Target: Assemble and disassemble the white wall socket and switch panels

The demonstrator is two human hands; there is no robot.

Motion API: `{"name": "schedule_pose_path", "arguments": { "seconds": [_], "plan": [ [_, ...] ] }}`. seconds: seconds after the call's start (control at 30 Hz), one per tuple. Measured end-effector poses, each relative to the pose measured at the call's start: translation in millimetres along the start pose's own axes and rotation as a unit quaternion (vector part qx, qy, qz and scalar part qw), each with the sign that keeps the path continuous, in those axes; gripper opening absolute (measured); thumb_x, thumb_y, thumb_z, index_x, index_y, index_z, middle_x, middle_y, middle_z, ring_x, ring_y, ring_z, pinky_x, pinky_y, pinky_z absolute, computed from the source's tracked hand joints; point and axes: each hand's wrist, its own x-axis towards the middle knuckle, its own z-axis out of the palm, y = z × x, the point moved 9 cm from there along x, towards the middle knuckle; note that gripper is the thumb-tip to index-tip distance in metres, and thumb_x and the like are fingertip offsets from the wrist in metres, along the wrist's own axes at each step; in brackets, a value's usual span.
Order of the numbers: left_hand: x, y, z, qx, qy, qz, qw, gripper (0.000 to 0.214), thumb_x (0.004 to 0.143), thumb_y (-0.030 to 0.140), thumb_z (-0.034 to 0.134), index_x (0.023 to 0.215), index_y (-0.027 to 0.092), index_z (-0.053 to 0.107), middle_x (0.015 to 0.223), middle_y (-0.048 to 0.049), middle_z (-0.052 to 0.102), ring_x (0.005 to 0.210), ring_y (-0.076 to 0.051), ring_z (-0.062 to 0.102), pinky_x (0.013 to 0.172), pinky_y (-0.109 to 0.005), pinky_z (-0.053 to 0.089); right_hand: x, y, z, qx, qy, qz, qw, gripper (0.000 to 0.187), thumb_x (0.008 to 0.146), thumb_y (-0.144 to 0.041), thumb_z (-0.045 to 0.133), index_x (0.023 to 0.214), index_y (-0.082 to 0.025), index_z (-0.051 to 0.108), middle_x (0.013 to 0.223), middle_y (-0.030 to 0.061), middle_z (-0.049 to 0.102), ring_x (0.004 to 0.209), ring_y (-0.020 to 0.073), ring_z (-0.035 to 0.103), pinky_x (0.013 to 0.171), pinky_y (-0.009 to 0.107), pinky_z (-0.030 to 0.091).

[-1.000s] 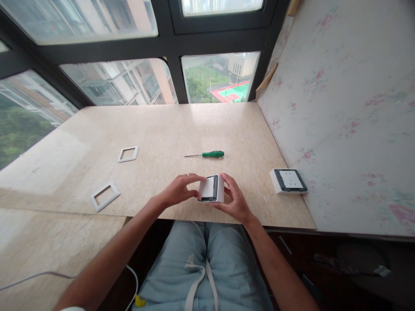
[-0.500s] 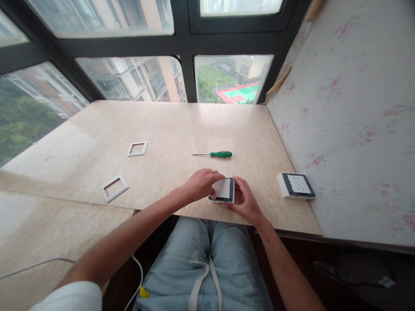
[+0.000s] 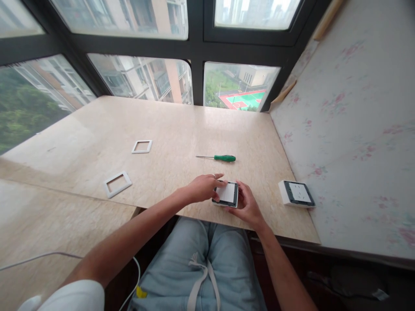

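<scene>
A wall switch [image 3: 227, 193] with a white rocker, a dark inner frame and a white box lies near the front edge of the stone ledge. My left hand [image 3: 205, 188] grips its left side, with fingers over the white rocker. Around the right side curls my right hand [image 3: 247, 204], thumb and fingers closed on the box. Just beyond them lies a screwdriver [image 3: 224, 158] with a green handle, its shaft pointing left. Two white cover frames, one farther back [image 3: 142, 147] and one nearer [image 3: 117, 184], rest to the left.
By the papered wall [image 3: 350, 142] at the right sits a boxed socket [image 3: 297, 193] with its dark frame showing. Dark-framed windows [image 3: 197, 47] border the back of the ledge [image 3: 175, 125]. A white cable [image 3: 42, 255] runs across the lower left.
The view has shifted slightly, so everything sits a little differently in the frame. Both hands stay on the switch; the left index finger looks slightly repositioned over the rocker.
</scene>
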Motion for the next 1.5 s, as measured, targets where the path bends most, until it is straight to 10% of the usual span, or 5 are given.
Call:
{"name": "schedule_pose_path", "arguments": {
  "seconds": [0.37, 1.0, 1.27, 1.5],
  "plan": [
    [1.2, -15.5, 8.8, -0.104, -0.042, 0.014, 0.994, 0.065, 0.076, 0.021, 0.077, 0.138, 0.023, 0.056, 0.156, -0.0159, 0.037, 0.138, -0.033, 0.046, 0.111, -0.044, 0.039, 0.8, 2.3, -2.3, -0.022, 0.003, 0.006, 1.000, 0.098, 0.065, -0.045, 0.087, 0.147, -0.023, 0.037, 0.146, 0.0154, 0.039, 0.136, 0.0315, 0.045, 0.112, 0.050, 0.043],
    [-8.9, -15.0, 10.2, -0.138, 0.056, -0.020, 0.989, 0.065, 0.072, 0.017, 0.077, 0.133, 0.021, 0.056, 0.133, -0.0115, 0.063, 0.120, -0.031, 0.061, 0.101, -0.045, 0.049, 1.9, 4.2, -3.9, -0.055, 0.000, -0.001, 0.998, 0.099, 0.067, -0.047, 0.085, 0.150, -0.024, 0.035, 0.149, 0.0150, 0.039, 0.138, 0.0325, 0.044, 0.113, 0.053, 0.039],
    [-31.8, -32.1, 28.7, -0.279, 0.105, 0.063, 0.952, 0.065, 0.089, 0.031, 0.065, 0.148, 0.021, 0.039, 0.161, -0.0149, 0.027, 0.147, -0.027, 0.032, 0.118, -0.047, 0.031, 1.6, -1.0, 0.1, -0.157, 0.006, -0.012, 0.988, 0.097, 0.069, -0.050, 0.082, 0.151, -0.023, 0.036, 0.152, 0.0152, 0.043, 0.141, 0.0350, 0.040, 0.116, 0.058, 0.032],
    [-45.9, -41.2, 34.5, -0.293, 0.142, 0.039, 0.944, 0.095, 0.076, 0.052, 0.077, 0.153, 0.019, 0.030, 0.160, -0.0158, 0.029, 0.148, -0.029, 0.029, 0.121, -0.047, 0.026, 0.7, -3.2, 4.0, -0.184, -0.014, -0.012, 0.983, 0.093, 0.073, -0.049, 0.079, 0.151, -0.025, 0.036, 0.152, 0.0139, 0.044, 0.141, 0.0355, 0.041, 0.115, 0.060, 0.033]
  ]
}}
